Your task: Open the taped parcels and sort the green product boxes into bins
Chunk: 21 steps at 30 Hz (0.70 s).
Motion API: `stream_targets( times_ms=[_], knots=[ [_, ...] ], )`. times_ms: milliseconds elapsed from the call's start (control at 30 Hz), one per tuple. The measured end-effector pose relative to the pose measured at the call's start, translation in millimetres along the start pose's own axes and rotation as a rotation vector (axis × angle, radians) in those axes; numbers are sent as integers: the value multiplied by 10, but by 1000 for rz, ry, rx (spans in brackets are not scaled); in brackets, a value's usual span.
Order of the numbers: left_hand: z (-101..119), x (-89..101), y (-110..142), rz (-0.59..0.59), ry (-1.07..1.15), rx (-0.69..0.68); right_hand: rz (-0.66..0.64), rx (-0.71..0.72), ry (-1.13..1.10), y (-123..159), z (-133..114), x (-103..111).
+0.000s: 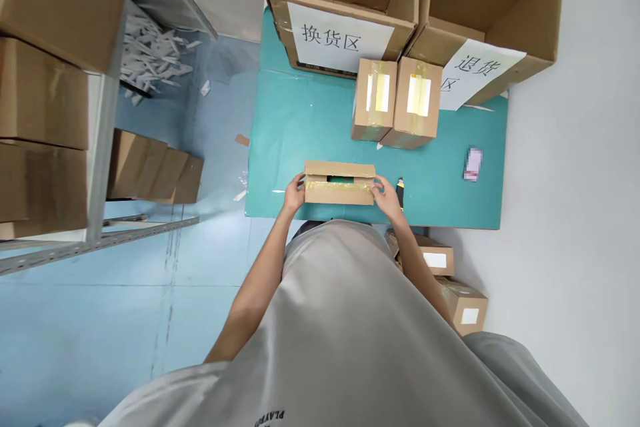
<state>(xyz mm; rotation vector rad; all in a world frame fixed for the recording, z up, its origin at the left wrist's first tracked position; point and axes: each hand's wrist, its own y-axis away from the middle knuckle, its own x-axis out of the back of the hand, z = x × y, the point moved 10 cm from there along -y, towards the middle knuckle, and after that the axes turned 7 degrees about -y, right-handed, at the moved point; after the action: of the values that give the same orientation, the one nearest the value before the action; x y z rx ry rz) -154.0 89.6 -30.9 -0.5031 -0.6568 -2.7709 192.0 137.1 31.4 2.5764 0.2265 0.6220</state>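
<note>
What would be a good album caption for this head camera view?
Two hands hold a partly open cardboard box over a teal table.

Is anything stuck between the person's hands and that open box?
Nothing visible: the left hand and right hand touch the open box at opposite ends. The cutter lies beside the right hand, not between.

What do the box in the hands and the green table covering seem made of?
The box: matte brown cardboard, from its folded flaps, with shiny yellowish tape, likely plastic. The green covering: slightly glossy, creased; perhaps plastic or coated paper.
</note>
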Motion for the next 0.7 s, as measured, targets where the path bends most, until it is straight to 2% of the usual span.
stream_targets(
  times_ms=[67, 133, 233, 333, 400, 500, 600, 700],
  knots=[
    [129, 146, 86, 84, -7, 6, -19, 24, 54, 18, -69, -10],
    [341, 266, 228, 102, -24, -52, -51, 48, 155, 31, -160, -6],
    [685, 337, 500, 32, -103, -180, -86, 84, 374, 21, -365, 34],
    [850, 352, 780, -33, -220, -246, -109, 82, 555, -26, -596, 25],
    [884, 267, 953, -113, -340, -303, -106, 35, 672, -68, -709, -35],
    [833, 35, 1126, -233, -612, -371, -70, -56, 828, -106, -811, -196],
    [761, -220, 1128, -314, -856, -377, -51, -99, 901, -89, -856, -391],
    [797, -420, 1061, -384, -989, -396, -59, -113, 902, -1, -860, -447]
  ],
)
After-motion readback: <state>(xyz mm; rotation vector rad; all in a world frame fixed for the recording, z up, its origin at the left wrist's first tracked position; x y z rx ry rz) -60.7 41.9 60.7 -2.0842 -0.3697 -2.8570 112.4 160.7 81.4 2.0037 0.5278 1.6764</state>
